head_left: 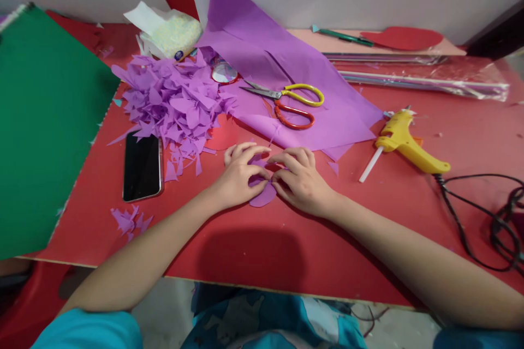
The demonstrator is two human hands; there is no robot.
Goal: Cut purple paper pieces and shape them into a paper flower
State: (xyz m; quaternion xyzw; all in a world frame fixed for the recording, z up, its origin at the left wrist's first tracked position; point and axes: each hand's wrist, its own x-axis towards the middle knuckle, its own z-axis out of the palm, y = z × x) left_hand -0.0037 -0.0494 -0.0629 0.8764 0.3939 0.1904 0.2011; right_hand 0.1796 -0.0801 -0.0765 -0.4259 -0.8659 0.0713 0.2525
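Observation:
At the middle of the red table, my left hand and my right hand meet over a purple paper piece with rounded lobes. Both hands pinch it with thumb and fingers, one from each side. My fingers cover much of its upper part. Just beyond lies a large purple paper sheet, with scissors resting on it, one handle yellow and one red. A heap of purple paper scraps spreads to the left of the sheet.
A phone lies left of my hands, near a green board. To the right, a yellow glue gun trails a black cord. Farther back are a tissue pack, a green pen and plastic-wrapped sticks.

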